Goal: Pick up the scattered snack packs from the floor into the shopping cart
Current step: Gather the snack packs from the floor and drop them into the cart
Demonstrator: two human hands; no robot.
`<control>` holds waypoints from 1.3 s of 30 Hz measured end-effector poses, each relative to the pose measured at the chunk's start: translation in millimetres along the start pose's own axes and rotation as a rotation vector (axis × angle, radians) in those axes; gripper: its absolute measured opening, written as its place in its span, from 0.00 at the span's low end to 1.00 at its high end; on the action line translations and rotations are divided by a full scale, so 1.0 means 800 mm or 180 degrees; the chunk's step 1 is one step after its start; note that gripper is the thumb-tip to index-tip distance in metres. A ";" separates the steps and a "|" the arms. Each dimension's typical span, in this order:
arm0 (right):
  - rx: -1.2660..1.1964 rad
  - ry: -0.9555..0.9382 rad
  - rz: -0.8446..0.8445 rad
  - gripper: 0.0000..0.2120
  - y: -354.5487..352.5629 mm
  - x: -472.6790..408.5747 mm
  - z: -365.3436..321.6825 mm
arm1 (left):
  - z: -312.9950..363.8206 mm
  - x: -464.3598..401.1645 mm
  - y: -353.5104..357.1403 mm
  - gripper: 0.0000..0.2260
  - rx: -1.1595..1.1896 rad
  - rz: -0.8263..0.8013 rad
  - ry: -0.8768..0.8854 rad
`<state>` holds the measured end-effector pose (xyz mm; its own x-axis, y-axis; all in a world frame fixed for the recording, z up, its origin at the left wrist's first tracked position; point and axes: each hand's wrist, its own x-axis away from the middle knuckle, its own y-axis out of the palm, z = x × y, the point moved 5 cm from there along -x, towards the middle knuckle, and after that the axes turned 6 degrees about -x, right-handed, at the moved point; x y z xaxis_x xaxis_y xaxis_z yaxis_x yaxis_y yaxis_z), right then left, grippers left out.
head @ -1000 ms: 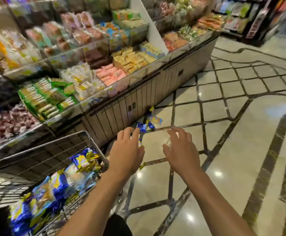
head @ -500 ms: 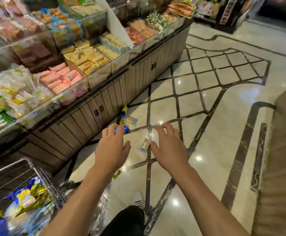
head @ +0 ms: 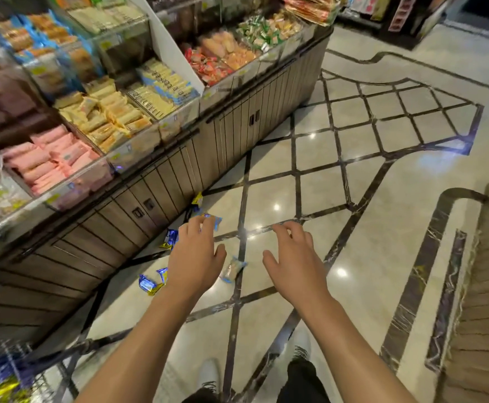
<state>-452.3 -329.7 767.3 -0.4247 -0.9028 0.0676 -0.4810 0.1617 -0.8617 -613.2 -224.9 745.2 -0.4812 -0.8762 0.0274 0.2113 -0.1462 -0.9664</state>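
Left hand: the left hand (head: 194, 257) reaches forward at the centre of the frame, palm down, fingers spread and loosely bent, holding nothing.
Right hand: the right hand (head: 292, 258) is held out beside it, right of centre, fingers loosely bent, also holding nothing.
Snack packs: scattered on the floor (head: 368, 257) near the foot of the display stand (head: 179, 175). A pale pack (head: 231, 269) lies between the two hands; a blue and gold pair (head: 151, 283) lies left of the left wrist; a blue pack (head: 170, 239) shows left of the left fingers; an orange and blue pack (head: 212, 221) shows just past the fingertips; a yellow one (head: 197, 200) lies against the stand's base.
Shopping cart: only a corner of the shopping cart (head: 13, 370) shows at lower left, with blue and gold packs inside.
Display stand: bins of wrapped snacks fill the upper left.
Feet: white shoes (head: 208, 373) at the bottom centre.
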 end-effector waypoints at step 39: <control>0.0275 -0.1982 -0.1661 0.22 0.076 -0.577 -0.048 | -0.034 -0.382 0.051 0.25 0.0585 0.0523 -0.2853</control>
<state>-315.0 112.4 702.6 0.3541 -0.9133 0.2010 -0.4272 -0.3492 -0.8340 -480.3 49.5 690.6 0.3875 -0.9088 0.1549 0.3869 0.0078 -0.9221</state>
